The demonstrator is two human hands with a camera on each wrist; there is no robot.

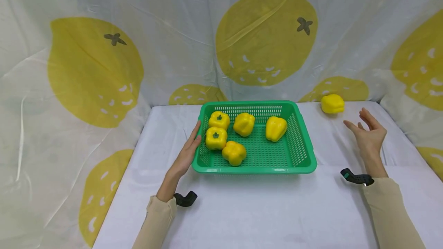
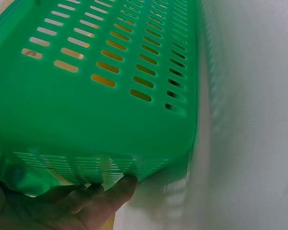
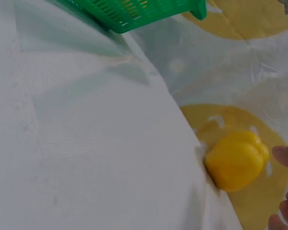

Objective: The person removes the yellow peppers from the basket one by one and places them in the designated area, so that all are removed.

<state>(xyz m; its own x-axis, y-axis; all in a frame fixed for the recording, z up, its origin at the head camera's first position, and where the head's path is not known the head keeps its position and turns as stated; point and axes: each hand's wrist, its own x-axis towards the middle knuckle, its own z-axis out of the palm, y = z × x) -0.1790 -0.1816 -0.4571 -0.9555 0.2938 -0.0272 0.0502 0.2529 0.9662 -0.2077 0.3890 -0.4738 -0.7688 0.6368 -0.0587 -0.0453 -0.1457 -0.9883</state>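
A green plastic basket (image 1: 256, 170) stands on the white table with several yellow bell peppers (image 1: 216, 138) inside, most of them toward its left half. My left hand (image 1: 185, 155) lies against the basket's left side; in the left wrist view its fingers (image 2: 110, 199) touch the slotted wall. Another yellow bell pepper (image 1: 332, 104) lies outside, at the back right of the table. Close in front of that pepper and a little to its right is my right hand (image 1: 371, 135), thumb and fingers spread apart, holding nothing. In the right wrist view a gap shows between the pepper (image 3: 236, 160) and the fingertips (image 3: 284, 155).
A white cloth covers the table (image 1: 249, 210). Behind and to both sides hangs a pale curtain (image 1: 173, 30) printed with large lemons, meeting the table's back edge. Each wrist wears a black strap (image 1: 356, 178).
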